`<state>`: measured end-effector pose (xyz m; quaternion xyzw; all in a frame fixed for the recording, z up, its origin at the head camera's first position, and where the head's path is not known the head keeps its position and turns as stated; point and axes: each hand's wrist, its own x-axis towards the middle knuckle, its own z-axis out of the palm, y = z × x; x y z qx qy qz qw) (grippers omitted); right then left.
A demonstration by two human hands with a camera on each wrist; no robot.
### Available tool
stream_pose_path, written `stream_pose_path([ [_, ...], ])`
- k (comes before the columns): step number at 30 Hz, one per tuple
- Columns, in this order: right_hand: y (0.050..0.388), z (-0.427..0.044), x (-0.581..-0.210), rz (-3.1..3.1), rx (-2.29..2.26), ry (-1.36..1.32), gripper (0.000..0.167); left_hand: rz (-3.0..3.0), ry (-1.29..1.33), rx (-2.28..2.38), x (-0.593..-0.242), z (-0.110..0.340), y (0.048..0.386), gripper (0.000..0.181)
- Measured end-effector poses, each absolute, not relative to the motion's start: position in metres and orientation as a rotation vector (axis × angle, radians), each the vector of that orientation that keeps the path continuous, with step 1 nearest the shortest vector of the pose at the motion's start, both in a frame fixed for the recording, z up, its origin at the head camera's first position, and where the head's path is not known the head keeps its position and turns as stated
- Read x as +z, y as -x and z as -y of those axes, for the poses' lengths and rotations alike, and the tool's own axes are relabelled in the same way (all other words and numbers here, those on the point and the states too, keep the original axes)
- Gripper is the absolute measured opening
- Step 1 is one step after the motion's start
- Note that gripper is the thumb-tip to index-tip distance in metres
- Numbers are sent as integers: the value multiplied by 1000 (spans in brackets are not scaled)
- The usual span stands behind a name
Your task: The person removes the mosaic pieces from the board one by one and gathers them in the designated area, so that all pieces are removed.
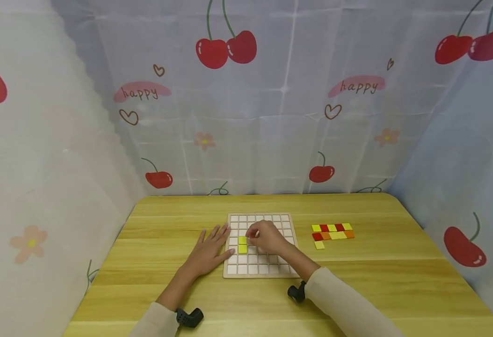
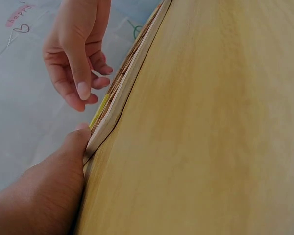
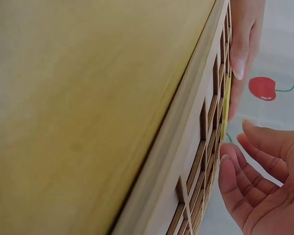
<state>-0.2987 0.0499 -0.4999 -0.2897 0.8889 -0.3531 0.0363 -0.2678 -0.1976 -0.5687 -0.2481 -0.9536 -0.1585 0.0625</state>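
Observation:
A pale wooden grid board (image 1: 263,275) lies on the table, with two yellow square tiles (image 1: 242,249) one behind the other in its left part. My left hand (image 1: 207,252) rests at the board's left edge, fingers spread and thumb on the rim. Over the board, close to the rear yellow tile, is my right hand (image 1: 267,236). Its fingers are loosely bent; in the right wrist view the thumb and fingertips (image 3: 225,159) stand apart, and no tile shows between them. The yellow tiles (image 3: 226,105) appear edge-on there.
Right of the board, red, yellow and orange tiles (image 1: 332,235) lie flat in two rows, with a single yellow tile (image 1: 319,245) in front. The wooden table (image 1: 246,304) is bordered by a cherry-print curtain (image 1: 271,140) behind and at both sides.

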Motion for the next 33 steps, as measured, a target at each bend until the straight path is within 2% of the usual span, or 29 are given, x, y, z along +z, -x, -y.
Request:
stream_pose_path([
  [33, 314, -38, -508, -2733, -1048, 868, 7, 2901, 747, -457, -568, 198, 268, 79],
])
